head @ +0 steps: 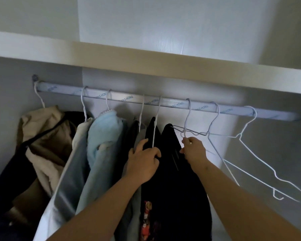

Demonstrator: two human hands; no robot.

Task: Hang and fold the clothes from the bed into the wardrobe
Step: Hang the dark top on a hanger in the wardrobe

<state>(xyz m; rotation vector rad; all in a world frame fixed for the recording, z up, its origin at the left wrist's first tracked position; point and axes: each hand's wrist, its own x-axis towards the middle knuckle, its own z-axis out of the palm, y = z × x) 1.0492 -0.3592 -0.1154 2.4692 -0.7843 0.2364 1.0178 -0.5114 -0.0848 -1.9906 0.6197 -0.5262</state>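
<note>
Fingers [155, 152] of left hand [143, 160]: curled round the shoulder of the black garment [174, 180]. Right hand [195, 150]: pinching the neck of a wire hanger [184, 133] hooked on the rod [165, 102]. We advise: steady the cloth, seat both shoulders evenly. Garment: dark, limp, hanging mid-rod beside empty hangers [255, 153].

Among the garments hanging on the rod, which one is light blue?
The fluffy garment on the third hanger from the left; the others are beige, whitish, grey or black.
</note>
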